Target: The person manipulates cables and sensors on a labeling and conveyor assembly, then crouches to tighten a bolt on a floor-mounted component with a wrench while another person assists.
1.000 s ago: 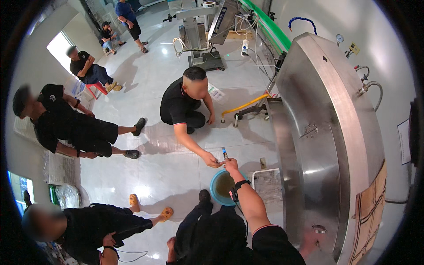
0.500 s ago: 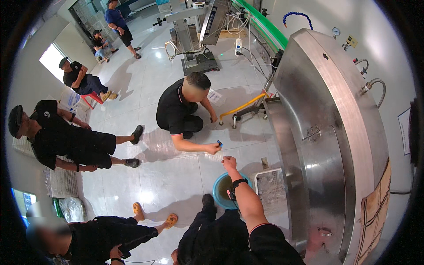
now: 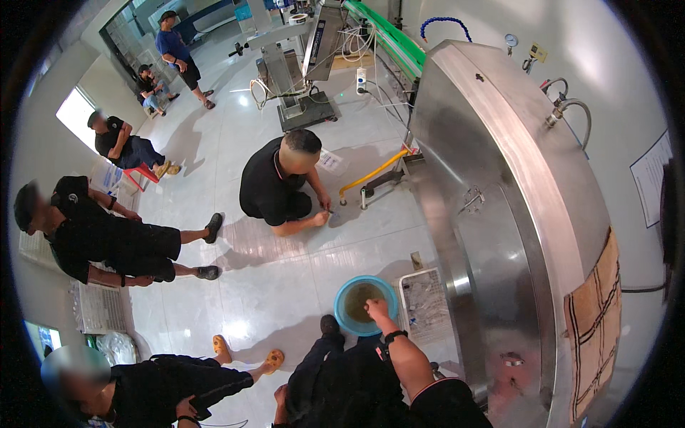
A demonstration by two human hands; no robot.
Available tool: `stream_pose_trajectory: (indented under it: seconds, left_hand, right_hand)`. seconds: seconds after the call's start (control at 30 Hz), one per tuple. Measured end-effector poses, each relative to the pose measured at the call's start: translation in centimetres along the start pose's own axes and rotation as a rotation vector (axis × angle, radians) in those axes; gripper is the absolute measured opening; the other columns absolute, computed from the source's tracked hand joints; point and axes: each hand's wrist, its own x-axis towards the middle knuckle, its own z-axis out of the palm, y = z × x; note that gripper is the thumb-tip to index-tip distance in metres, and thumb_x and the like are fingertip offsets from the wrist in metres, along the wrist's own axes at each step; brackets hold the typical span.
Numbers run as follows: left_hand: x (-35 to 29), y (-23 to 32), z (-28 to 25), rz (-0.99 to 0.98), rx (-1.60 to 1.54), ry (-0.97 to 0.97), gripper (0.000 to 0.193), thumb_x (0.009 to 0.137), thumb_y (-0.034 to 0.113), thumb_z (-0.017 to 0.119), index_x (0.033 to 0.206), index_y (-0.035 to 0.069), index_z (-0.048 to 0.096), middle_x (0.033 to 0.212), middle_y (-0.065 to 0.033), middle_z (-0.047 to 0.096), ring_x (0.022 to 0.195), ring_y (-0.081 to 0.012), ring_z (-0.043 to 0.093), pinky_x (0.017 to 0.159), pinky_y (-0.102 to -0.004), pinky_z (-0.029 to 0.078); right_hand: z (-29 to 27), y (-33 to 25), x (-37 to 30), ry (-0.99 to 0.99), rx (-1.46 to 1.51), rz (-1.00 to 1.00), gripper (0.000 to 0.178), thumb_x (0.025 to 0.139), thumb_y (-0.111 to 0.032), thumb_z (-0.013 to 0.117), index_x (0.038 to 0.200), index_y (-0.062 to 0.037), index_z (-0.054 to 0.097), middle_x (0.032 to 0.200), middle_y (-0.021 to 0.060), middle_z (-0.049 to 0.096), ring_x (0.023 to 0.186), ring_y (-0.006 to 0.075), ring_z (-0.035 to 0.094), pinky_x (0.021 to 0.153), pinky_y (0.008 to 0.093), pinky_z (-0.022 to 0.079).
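Note:
My right hand (image 3: pixel 377 308) is held over the light blue basin (image 3: pixel 340 319), which has murky brownish liquid in it. Its fingers are curled closed; whatever they may hold is too small to make out. A dark band is on that wrist. Low at my side, beside my dark trousers, only part of my left hand (image 3: pixel 281 394) shows, and its fingers are not clear. Ahead of the basin a crouching person (image 3: pixel 275 182) has both hands together near the floor, around a small thing I cannot identify.
Right of the basin is a white plastic basket (image 3: pixel 404 308) with clear items in it. A large stainless steel machine (image 3: pixel 492 235) fills the right side, with a plaid cloth (image 3: pixel 596 321) over its edge. Several people stand or sit at left. A yellow hose (image 3: pixel 371 182) lies ahead.
My right hand has drawn back from near the crouching person's outstretched hand and is now over the basin. That person has pulled the arm in and brought both hands together.

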Motion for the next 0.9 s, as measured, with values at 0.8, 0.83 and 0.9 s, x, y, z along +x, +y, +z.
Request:
stream_pose_trajectory:
  seconds: [0.8, 0.83, 0.9]
  left_hand:
    - [1.0, -0.5, 1.5, -0.177, 0.174, -0.11, 0.027, 0.079, 0.024, 0.045, 0.095, 0.016, 0.064, 0.09, -0.0061, 0.064, 0.084, -0.0223, 0.06, 0.074, -0.0323, 0.046]
    - [1.3, -1.4, 0.6, -0.097, 0.336, -0.121, 0.028, 0.079, 0.025, 0.044, 0.097, 0.016, 0.064, 0.091, -0.0066, 0.064, 0.086, -0.0226, 0.06, 0.076, -0.0327, 0.045]
    - [1.7, -1.6, -0.2, -0.009, 0.5, -0.148, 0.03, 0.08, 0.025, 0.043, 0.099, 0.016, 0.063, 0.092, -0.0071, 0.063, 0.087, -0.0229, 0.06, 0.077, -0.033, 0.044]
  right_hand:
    - [-14.7, 12.9, -12.9, 0.275, 0.082, 0.19, 0.015, 0.078, -0.014, 0.054, 0.085, -0.0004, 0.056, 0.066, 0.0063, 0.058, 0.048, 0.0107, 0.049, 0.037, 0.0242, 0.038]
    - [-14.3, 13.1, -13.5, 0.267, 0.076, 0.217, 0.016, 0.077, -0.014, 0.054, 0.086, -0.0002, 0.056, 0.066, 0.0065, 0.058, 0.048, 0.0108, 0.049, 0.037, 0.0242, 0.038]
    - [-13.2, 13.2, -14.5, 0.276, 0.076, 0.243, 0.017, 0.077, -0.014, 0.054, 0.087, -0.0001, 0.056, 0.066, 0.0067, 0.058, 0.048, 0.0109, 0.049, 0.037, 0.0241, 0.038]
